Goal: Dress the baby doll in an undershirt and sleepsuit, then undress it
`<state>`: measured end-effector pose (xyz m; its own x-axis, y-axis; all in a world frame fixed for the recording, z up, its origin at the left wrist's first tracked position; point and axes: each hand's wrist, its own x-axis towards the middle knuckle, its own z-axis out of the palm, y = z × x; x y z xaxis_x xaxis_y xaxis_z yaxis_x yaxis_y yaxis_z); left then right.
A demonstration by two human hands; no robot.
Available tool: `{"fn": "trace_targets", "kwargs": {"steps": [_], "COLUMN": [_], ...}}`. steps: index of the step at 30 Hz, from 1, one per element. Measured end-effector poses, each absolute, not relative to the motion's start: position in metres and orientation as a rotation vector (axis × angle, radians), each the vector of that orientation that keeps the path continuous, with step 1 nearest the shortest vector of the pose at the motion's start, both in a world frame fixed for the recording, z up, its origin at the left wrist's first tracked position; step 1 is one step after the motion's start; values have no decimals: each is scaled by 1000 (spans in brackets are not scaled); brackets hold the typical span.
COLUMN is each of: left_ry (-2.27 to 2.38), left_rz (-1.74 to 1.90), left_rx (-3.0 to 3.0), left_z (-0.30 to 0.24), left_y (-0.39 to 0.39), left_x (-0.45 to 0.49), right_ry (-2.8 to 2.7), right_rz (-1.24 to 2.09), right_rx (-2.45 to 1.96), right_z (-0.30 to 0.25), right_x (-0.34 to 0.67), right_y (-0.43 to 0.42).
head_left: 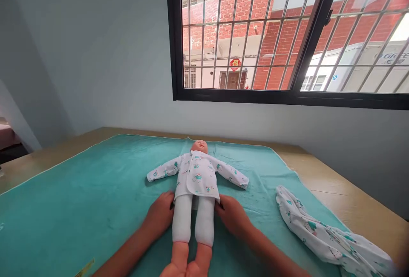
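A baby doll (200, 146) lies on its back, head toward the wall and bare feet toward me. It wears a white baby shirt (200, 174) with a small green and red print, and white leggings (182, 217). Both sleeves stretch out sideways; their ends cover the doll's hands. At the doll's hip on the left of the picture, my left hand (161, 211) is closed at the shirt's lower hem. My right hand (234, 215) pinches the hem's other corner. The fingertips of both hands are partly hidden by the cloth and the doll's body.
A green cloth (96, 196) is spread over the wooden table (329, 183). Another printed white garment (329, 234) lies bunched at the right. A thin yellowish strip (84, 267) shows at the lower left. Behind the table, a wall holds a barred window (236, 93).
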<state>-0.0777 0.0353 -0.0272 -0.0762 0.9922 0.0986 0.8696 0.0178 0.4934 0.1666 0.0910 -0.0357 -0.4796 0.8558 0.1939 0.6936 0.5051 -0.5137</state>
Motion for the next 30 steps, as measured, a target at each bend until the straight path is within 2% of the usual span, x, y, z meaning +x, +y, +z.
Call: {"fn": "trace_targets", "kwargs": {"steps": [7, 11, 14, 18, 20, 22, 27, 30], "left_ry": [2142, 2221, 2097, 1952, 1949, 1944, 2087, 2382], "left_rz": [622, 721, 834, 834, 857, 990, 1473, 1531], "left_rx": [1962, 2150, 2479, 2635, 2563, 2359, 1355, 981], "left_z": [-35, -44, -37, -13, -4, 0, -22, -48], "left_y": [16, 17, 31, 55, 62, 66, 69, 66], "left_x": [-91, -96, -90, -66, -53, -48, -98, -157], "right_ry": [-2411, -2302, -2285, -2391, -2407, -2308, -1636, -1536], "right_rz": [388, 75, -194, -338, -258, -26, 668, 666], "right_rx": [-1281, -1225, -1018, -954, -979, -1058, -1303, -1522], "right_z": [-45, -44, -34, -14, -7, -5, -28, -52], "right_x": [184, 178, 163, 132, 119, 114, 158, 212], "right_y": [73, 72, 76, 84, 90, 100, 128, 127]}}
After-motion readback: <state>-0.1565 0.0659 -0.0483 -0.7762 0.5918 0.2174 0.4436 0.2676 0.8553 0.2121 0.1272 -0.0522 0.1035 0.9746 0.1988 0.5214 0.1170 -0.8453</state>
